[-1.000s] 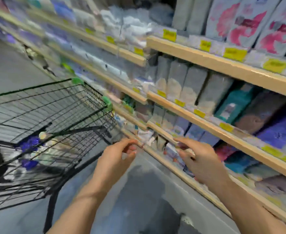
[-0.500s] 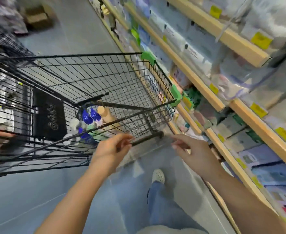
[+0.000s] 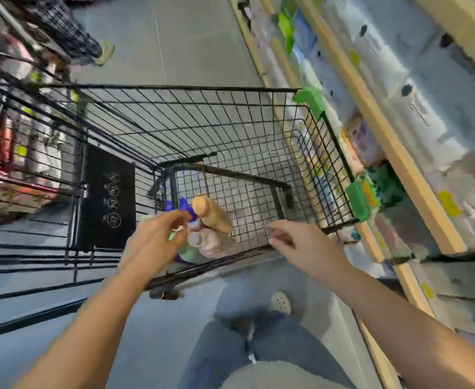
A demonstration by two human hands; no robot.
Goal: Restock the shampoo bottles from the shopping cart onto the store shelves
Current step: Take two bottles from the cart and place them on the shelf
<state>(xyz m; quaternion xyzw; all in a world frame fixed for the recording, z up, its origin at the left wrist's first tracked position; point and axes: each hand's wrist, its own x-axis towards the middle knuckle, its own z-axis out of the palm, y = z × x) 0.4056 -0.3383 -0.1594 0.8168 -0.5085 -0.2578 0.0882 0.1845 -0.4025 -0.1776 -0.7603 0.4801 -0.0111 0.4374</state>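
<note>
A black wire shopping cart [image 3: 230,113] stands in the aisle in front of me. Several shampoo bottles lie in its near corner: a tan one [image 3: 212,216], a pale pink one [image 3: 214,242] and blue-capped ones [image 3: 184,204]. My left hand [image 3: 155,242] hovers over the bottles with loosely curled fingers and holds nothing. My right hand [image 3: 303,245] is above the cart's near rim, fingers relaxed and empty. The store shelves [image 3: 385,130] with wooden edges run along the right.
A second cart [image 3: 9,153] with goods stands at the left. Another person's foot [image 3: 104,53] is far up the aisle. My legs and one shoe [image 3: 281,303] are below the cart. Grey floor stretches ahead.
My view has swung from the shelves down to the cart. Both hands left the shelf and came over the cart's near corner, the left one above the bottles.
</note>
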